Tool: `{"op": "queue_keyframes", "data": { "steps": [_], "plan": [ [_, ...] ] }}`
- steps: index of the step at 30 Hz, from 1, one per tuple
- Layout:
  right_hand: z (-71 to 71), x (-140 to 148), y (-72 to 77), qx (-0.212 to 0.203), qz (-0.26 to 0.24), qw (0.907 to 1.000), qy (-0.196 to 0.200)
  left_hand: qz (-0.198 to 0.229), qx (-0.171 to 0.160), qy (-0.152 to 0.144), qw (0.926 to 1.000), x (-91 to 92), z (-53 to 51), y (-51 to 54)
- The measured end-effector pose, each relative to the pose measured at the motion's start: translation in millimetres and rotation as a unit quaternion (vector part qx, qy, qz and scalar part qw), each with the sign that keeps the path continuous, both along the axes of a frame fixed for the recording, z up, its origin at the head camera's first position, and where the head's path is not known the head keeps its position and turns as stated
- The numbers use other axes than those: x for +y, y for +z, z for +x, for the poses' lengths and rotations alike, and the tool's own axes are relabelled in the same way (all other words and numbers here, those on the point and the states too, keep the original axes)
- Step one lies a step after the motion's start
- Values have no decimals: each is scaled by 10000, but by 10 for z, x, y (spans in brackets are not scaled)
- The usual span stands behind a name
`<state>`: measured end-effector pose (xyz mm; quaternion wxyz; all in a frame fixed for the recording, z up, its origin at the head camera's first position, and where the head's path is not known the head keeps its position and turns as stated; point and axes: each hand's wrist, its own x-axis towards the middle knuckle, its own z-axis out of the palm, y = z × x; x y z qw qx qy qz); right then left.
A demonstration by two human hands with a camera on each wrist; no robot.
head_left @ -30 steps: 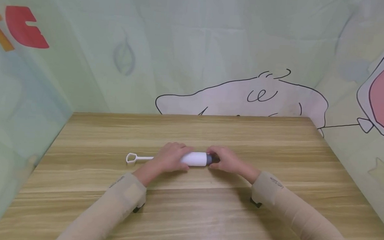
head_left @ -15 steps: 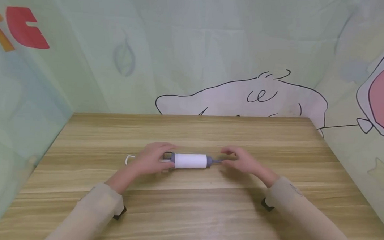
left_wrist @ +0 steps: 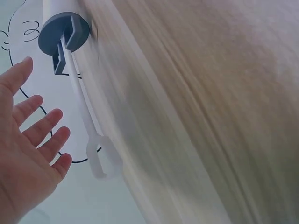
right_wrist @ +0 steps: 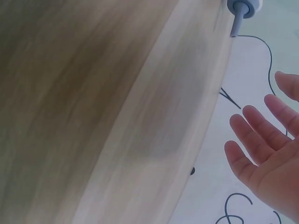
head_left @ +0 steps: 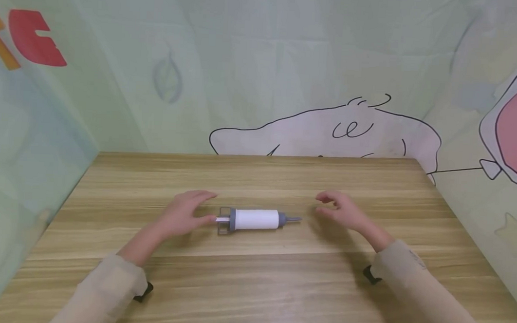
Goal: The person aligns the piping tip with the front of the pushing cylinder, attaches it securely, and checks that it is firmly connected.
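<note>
A large syringe (head_left: 257, 219) with a white barrel and grey end pieces lies sideways on the wooden table. Its grey nozzle (right_wrist: 237, 21) points right, and its white plunger rod (left_wrist: 80, 95), ending in a loop, sticks out left between two grey finger grips. Over the plunger end hovers my left hand (head_left: 180, 216), fingers spread; in the left wrist view the palm (left_wrist: 23, 158) is bare and apart from the rod. To the right of the nozzle, my right hand (head_left: 348, 212) is in the air with loosely bent fingers, holding nothing.
The wooden table (head_left: 252, 288) reaches back to a pale green cloth backdrop (head_left: 254, 73) printed with cartoon shapes. Cloth also stands along the left and right sides of the table.
Both hands have let go of the syringe and moved apart, the left one leftward and the right one rightward. The syringe stays on the table, its barrel and grips now uncovered.
</note>
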<state>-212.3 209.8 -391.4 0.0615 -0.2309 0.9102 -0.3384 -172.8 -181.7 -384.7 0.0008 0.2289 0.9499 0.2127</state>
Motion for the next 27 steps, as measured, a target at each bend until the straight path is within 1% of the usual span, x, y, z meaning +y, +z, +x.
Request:
{"op": "queue_keyframes", "data": {
  "steps": [2, 6, 11, 15, 19, 22, 27],
  "plan": [
    [-5, 23, 7, 20, -29, 10000, -20, -18, 78, 1, 10000, -24, 1, -10],
    [-13, 59, 15, -19, -28, 10000, -93, -58, 99, 33, 9999, -60, 8, -35],
    [-16, 82, 15, -103, -50, 9997, -227, -95, 35, 42, 9999, -82, 14, -53],
    [-19, 106, 9, -96, -64, 9996, -272, -146, -4, 38, 9999, -92, 19, -61],
    [-31, 147, 13, 0, 2, 9997, -251, -185, -77, 75, 9998, -108, 25, -65],
    [-42, 186, 29, 56, 43, 9996, -258, -135, -136, 139, 9997, -126, 21, -58],
    [-50, 251, 85, 178, 129, 9988, -445, -52, -24, 229, 9997, -193, -5, -24]
  ]
}}
